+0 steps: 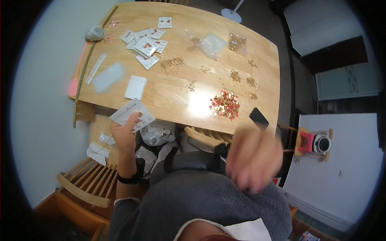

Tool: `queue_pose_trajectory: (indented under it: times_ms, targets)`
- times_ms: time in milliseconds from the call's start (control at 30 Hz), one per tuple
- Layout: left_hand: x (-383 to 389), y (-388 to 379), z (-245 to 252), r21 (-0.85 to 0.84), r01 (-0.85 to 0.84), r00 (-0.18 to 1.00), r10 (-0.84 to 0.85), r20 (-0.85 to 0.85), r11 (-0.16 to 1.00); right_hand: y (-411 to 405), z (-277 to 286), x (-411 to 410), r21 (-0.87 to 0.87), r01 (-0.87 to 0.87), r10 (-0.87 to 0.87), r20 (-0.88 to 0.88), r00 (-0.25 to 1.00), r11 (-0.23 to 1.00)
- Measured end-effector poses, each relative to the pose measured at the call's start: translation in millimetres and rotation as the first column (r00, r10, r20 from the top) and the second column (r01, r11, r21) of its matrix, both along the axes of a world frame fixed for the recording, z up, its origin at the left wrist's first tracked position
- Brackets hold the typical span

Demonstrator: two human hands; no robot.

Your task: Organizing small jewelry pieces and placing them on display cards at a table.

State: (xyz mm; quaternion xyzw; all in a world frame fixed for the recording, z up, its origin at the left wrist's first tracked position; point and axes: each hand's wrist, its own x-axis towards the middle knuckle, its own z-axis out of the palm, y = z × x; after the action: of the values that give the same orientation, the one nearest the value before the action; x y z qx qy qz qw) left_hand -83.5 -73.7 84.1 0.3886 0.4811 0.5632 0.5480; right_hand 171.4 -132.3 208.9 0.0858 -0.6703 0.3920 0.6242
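My left hand (pixel 124 137) grips a white jewelry card (pixel 125 111) by its lower edge, thumb across the front. The card bears printed script, small stud earrings and some red pieces; it is tilted just off the table's front edge. My right hand (pixel 254 159) is raised close to the camera over my lap, blurred, with its fingers bunched. Whether anything is between those fingers cannot be made out. Just beyond the held card lies a stack of white cards (pixel 135 87). A heap of red and gold charms (pixel 225 104) sits near the table's front edge.
Filled jewelry cards (pixel 147 46) are piled at the back left. Small gold parts (pixel 172 65) lie in several heaps. Plastic bags (pixel 212 45), a ruler (pixel 96 68), clear sleeves (pixel 108 77) and a black phone (pixel 259 118) share the wooden table (pixel 162 102). A chair (pixel 205 137) stands against its front.
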Motion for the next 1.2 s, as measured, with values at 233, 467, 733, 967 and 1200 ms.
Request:
queue_pose_trajectory:
  times_ms: [233,467,733,967,1200]
  targets:
    - [24.4,5.5,-2.7,-0.031,0.007,1.0,-0.007,-0.01,0.999,84.4,-201.0,169.6,-0.479,0.871,-0.346,0.84,0.418,-0.112]
    - [25.5,2.4,-20.2,-0.162,0.102,0.983,-0.074,0.167,0.982,62.8,-306.6,164.0,0.126,0.989,0.059,0.99,-0.13,0.075]
    - [21.9,3.9,-21.9,-0.261,0.146,0.939,-0.051,0.341,0.954,57.6,-309.7,151.1,0.311,0.905,0.123,0.926,-0.358,0.292]
    - [22.5,5.6,-16.1,-0.278,0.15,0.935,-0.044,0.352,0.949,53.3,-297.3,134.5,0.334,0.901,0.028,0.935,-0.355,0.277]
    - [37.1,10.0,-12.9,-0.243,0.146,0.946,-0.064,0.317,0.959,45.0,-306.8,158.5,-0.461,0.849,-0.173,0.887,0.429,-0.258]
